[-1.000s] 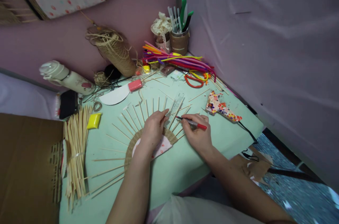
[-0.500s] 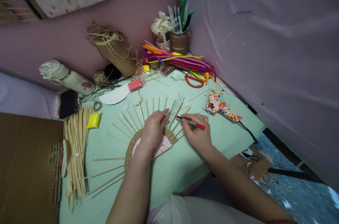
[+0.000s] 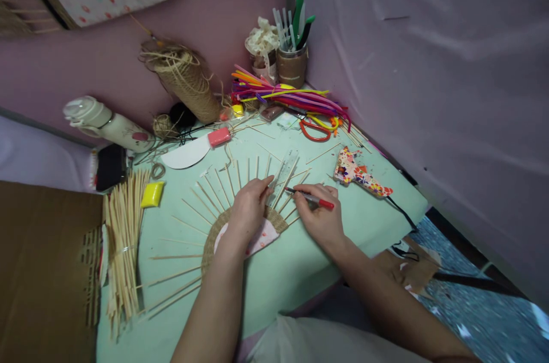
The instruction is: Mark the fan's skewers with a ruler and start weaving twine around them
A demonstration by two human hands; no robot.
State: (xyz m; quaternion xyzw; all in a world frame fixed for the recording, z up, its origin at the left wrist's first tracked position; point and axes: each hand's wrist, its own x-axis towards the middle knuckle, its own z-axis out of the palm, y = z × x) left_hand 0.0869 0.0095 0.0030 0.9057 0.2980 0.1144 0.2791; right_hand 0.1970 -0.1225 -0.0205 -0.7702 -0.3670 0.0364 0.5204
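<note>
A half-round piece [image 3: 261, 235] with a woven jute rim and dotted fabric centre lies on the mint-green table [image 3: 274, 283], thin wooden sticks [image 3: 201, 196] fanning out from it. My left hand [image 3: 247, 210] rests on it, fingers pressing a clear plastic ruler [image 3: 285, 168] down along one stick. My right hand [image 3: 319, 215] is closed on a red pen [image 3: 311, 198] whose tip touches the sticks beside the ruler.
A bundle of sticks [image 3: 122, 237] and a yellow block [image 3: 151, 194] lie at left. A patterned glue gun [image 3: 358, 174] lies at right. Pipe cleaners [image 3: 287, 97], red scissors [image 3: 315, 130], a jute spool [image 3: 189, 80], a tool cup [image 3: 291, 63] and a bottle [image 3: 105, 123] stand behind.
</note>
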